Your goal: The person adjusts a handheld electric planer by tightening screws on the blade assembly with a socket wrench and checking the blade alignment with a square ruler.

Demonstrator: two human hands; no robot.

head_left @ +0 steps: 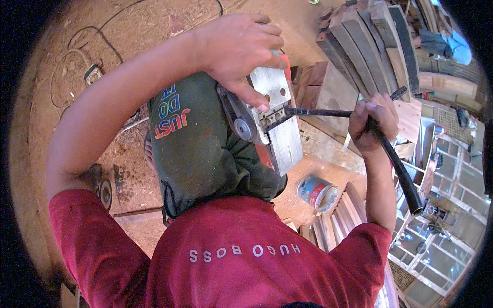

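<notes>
An electric planer [285, 149] rests on my lap with its flat metal sole turned up and its cutter drum exposed. My left hand [246, 54] grips its far end, thumb pressed on the sole beside the drum. A pulley wheel shows on its left side. My right hand [374, 123] is closed around a black wrench [328, 113], a long bar-like tool. One thin arm of it reaches left to the bolts on the drum; a thicker arm [405, 177] hangs toward the lower right. Whether the tip sits on a bolt I cannot tell.
Dark planks [364, 46] are stacked at the far right. A small paint tin [318, 194] stands right of my lap, near wooden strips [334, 223]. At left, a cord runs to a socket box [93, 75] on the dusty ground. White window frames [447, 205] stand at right.
</notes>
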